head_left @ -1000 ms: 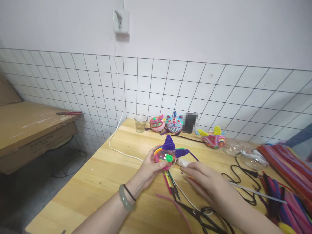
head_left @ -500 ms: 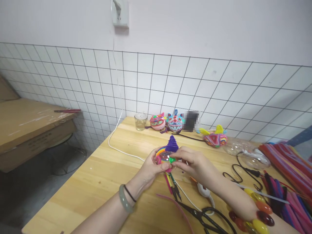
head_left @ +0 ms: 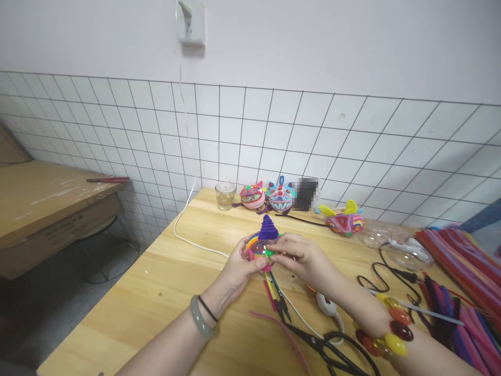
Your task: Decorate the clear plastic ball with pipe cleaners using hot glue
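My left hand (head_left: 241,265) is closed around the edge of a clear plastic ornament (head_left: 258,247) trimmed with rainbow and pink pipe cleaner. A ridged purple pipe-cleaner fin (head_left: 268,228) stands up from its far side. With thumb and fingertips, my right hand (head_left: 301,256) pinches a small green pipe-cleaner piece (head_left: 269,252) against the ornament's right side. My fingers hide part of both. Below the hands lie a few short pipe-cleaner pieces (head_left: 271,292) and black-handled scissors (head_left: 323,344). A pink pipe cleaner (head_left: 284,329) curves beside the scissors.
Finished-looking pipe-cleaner ornaments (head_left: 281,197) line the back by the tiled wall, near a glass cup (head_left: 225,196). Clear plastic shells (head_left: 378,236), a black cord (head_left: 376,277) and pipe-cleaner bundles (head_left: 462,266) occupy the right. A white-handled tool (head_left: 326,304) with a cord lies right of centre.
Both hands and the ornament have shifted slightly left. The purple fin now leans less to the right, and my right forearm has moved left. The green piece stays pinched.
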{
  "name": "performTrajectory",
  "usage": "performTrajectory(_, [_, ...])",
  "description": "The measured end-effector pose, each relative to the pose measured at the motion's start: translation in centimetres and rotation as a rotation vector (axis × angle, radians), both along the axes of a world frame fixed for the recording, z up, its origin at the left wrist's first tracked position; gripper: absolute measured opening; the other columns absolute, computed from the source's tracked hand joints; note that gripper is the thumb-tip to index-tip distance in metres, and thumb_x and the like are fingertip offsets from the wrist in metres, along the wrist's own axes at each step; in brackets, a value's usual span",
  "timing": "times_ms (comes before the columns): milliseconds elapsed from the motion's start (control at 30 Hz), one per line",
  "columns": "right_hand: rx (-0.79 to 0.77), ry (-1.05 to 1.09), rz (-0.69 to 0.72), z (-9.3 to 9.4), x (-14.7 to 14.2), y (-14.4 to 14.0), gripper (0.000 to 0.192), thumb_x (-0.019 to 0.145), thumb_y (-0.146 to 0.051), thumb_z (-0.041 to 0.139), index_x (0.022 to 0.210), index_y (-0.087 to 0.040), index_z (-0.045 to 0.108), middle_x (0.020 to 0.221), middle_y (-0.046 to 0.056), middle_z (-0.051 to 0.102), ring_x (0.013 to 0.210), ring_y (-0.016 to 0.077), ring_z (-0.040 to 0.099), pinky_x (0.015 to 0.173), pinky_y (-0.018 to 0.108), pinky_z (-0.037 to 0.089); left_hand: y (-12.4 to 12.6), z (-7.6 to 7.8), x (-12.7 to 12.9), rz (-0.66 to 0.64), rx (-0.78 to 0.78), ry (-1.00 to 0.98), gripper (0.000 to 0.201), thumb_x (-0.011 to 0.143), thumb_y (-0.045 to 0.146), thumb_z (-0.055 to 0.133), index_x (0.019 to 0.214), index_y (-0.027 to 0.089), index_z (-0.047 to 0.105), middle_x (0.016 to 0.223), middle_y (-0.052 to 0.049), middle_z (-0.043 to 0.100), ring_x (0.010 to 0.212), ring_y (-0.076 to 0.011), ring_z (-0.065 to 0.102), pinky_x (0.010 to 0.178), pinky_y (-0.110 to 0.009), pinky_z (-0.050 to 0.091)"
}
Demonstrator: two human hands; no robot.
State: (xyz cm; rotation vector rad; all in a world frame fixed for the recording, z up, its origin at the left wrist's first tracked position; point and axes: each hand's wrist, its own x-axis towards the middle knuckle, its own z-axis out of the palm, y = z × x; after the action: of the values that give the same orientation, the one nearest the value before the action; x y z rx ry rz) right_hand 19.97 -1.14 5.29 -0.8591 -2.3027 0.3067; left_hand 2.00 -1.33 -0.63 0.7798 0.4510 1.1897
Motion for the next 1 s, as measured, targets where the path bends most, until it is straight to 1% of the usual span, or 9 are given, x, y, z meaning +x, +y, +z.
performTrajectory(67, [-0.020,0.035,-0.040,0.2,-0.2,-0.4,0.029,0.090,-0.027,0.058,0.117,-0.021,0.067,0.091,0.008,0.068,0.081,0.0182,0.064,0.073,0.030,0.052,0.2,0.0,-0.2,-0.003,-0.012,-0.024,0.058,0.062,0.018,0.083,0.114,0.018,0.057,0.110,-0.010,0.067,0.095,-0.0218,0.065,0.083,-0.036,0.051])
performTrajectory(133, [-0.063,0.103,-0.094,0.3,-0.2,-1.1,0.034,0.089,-0.025,0.058,0.123,-0.021,0.063,0.088,0.006,0.066,0.072,0.0162,0.061,0.066,0.028,0.051,0.4,0.1,-0.4,-0.014,-0.027,-0.049,0.055,0.064,0.022,0.082,0.113,0.018,0.057,0.110,-0.011,0.068,0.094,-0.0227,0.066,0.083,-0.037,0.051])
performTrajectory(200, [-0.105,0.172,-0.152,0.2,-0.1,-1.8,0.034,0.089,-0.024,0.057,0.122,-0.019,0.064,0.081,0.004,0.064,0.062,0.0140,0.056,0.058,0.025,0.048,0.5,0.2,-0.6,-0.030,-0.043,-0.073,0.055,0.065,0.025,0.082,0.114,0.017,0.058,0.110,-0.012,0.068,0.094,-0.0234,0.067,0.083,-0.036,0.051])
performTrajectory(267, [-0.137,0.221,-0.199,-0.3,0.1,-2.4,0.033,0.088,-0.025,0.056,0.119,-0.019,0.066,0.076,0.003,0.062,0.059,0.0140,0.054,0.054,0.025,0.045,0.6,0.3,-0.7,-0.036,-0.067,-0.093,0.056,0.065,0.029,0.082,0.114,0.018,0.058,0.110,-0.012,0.068,0.094,-0.0236,0.067,0.080,-0.034,0.051])
performTrajectory(367, [-0.197,0.273,-0.258,-1.1,0.4,-2.9,0.033,0.086,-0.028,0.056,0.115,-0.017,0.068,0.074,0.004,0.062,0.060,0.0154,0.053,0.054,0.026,0.045,0.6,0.3,-0.7,-0.010,-0.108,-0.136,0.055,0.066,0.029,0.082,0.114,0.019,0.058,0.108,-0.010,0.069,0.092,-0.0210,0.067,0.075,-0.028,0.050])
performTrajectory(467, [-0.281,0.308,-0.291,-1.7,0.3,-2.9,0.035,0.084,-0.030,0.056,0.114,-0.016,0.068,0.077,0.005,0.062,0.060,0.0157,0.053,0.055,0.027,0.046,0.5,0.2,-0.6,-0.003,-0.116,-0.197,0.051,0.066,0.025,0.082,0.112,0.019,0.059,0.106,-0.009,0.070,0.091,-0.0185,0.067,0.075,-0.026,0.050])
performTrajectory(600, [-0.358,0.361,-0.304,-1.8,-0.2,-2.6,0.039,0.081,-0.031,0.057,0.115,-0.014,0.066,0.081,0.005,0.060,0.062,0.0151,0.052,0.059,0.028,0.048,0.3,0.3,-0.5,-0.027,-0.100,-0.220,0.047,0.066,0.024,0.082,0.108,0.017,0.061,0.108,-0.010,0.070,0.095,-0.0204,0.066,0.082,-0.031,0.049])
performTrajectory(800, [-0.366,0.351,-0.317,-1.8,-0.7,-2.3,0.045,0.080,-0.032,0.056,0.119,-0.012,0.063,0.080,0.005,0.059,0.061,0.0154,0.050,0.059,0.030,0.046,0.2,0.3,-0.6,-0.075,-0.118,-0.217,0.046,0.067,0.029,0.081,0.107,0.018,0.061,0.110,-0.011,0.068,0.098,-0.0243,0.064,0.093,-0.044,0.045])
performTrajectory(1000, [-0.353,0.364,-0.309,-1.7,-0.5,-2.4,0.045,0.081,-0.032,0.054,0.120,-0.012,0.061,0.083,0.005,0.058,0.064,0.0155,0.052,0.063,0.030,0.048,-0.2,0.2,-0.6,-0.138,-0.134,-0.211,0.049,0.070,0.031,0.079,0.112,0.018,0.059,0.110,-0.014,0.068,0.100,-0.0266,0.063,0.096,-0.047,0.042])
